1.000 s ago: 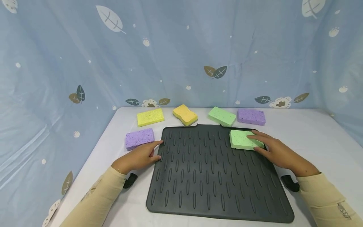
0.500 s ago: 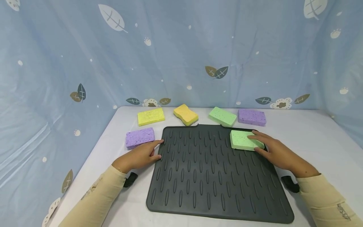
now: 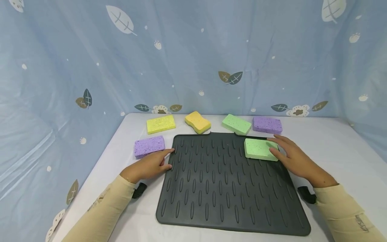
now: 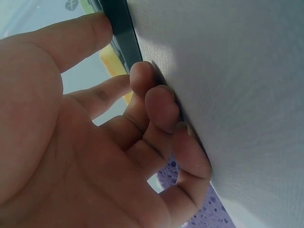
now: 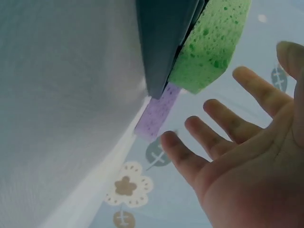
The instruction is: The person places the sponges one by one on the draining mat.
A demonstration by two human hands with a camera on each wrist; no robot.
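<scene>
A dark grey ridged mat (image 3: 223, 188) lies on the white table. On its far right corner sits a light green sponge (image 3: 260, 149). My right hand (image 3: 294, 159) hovers at that sponge's right end with fingers spread; the right wrist view shows a gap between the fingertips and the green sponge (image 5: 209, 47). At the mat's left side, my left hand (image 3: 148, 165) touches the edge with outstretched thumb and index finger. In the left wrist view, the thumb meets the mat's edge (image 4: 124, 35) while the other fingers bend loosely against the tabletop. Close behind that hand lies a purple sponge (image 3: 149, 147).
Along the back of the table (image 3: 326, 144) lie a yellow sponge (image 3: 161, 124), an orange-yellow waisted sponge (image 3: 198, 122), another green sponge (image 3: 237, 124) and a second purple sponge (image 3: 267, 124). A blue patterned curtain (image 3: 187, 57) hangs behind and at the sides.
My right hand has come off the light green sponge and drawn slightly right, uncovering its right end. My left hand has stayed at the mat's edge.
</scene>
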